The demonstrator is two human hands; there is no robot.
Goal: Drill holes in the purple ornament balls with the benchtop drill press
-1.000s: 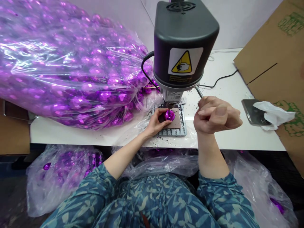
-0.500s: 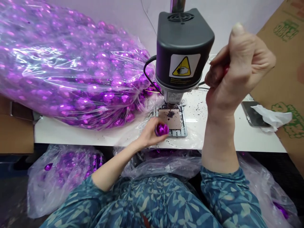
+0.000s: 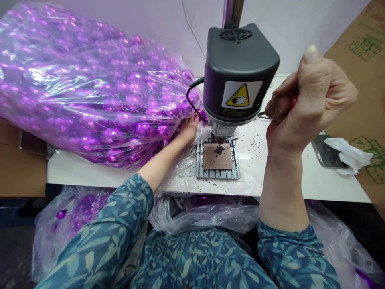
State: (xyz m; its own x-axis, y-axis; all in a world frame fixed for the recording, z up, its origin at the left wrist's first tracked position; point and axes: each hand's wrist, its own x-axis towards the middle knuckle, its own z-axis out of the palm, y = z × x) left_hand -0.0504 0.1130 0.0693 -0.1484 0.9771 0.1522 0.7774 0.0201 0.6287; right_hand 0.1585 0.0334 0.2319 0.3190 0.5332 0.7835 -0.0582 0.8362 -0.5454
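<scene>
Shiny, faceted purple balls [image 3: 143, 127] are packed in the clear bag [image 3: 90, 64] at left, outlines blurred by glare. Left hand [image 3: 188, 130] is placed at the bag's right end; fingertips partly hidden, pinch or spread can't be told. Red knob [image 3: 293, 100] is gripped by the right hand [image 3: 311, 104], fingers curled, knob mostly covered. Brown board [image 3: 224, 161], littered with dark bits [image 3: 220, 149], is placed under the black machine head [image 3: 240, 60].

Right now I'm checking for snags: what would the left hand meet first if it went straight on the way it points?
Most likely the purple baubles at the mouth of the big plastic bag, just past the left hand; depth is unclear, so the black cable nearby might come first.
</scene>
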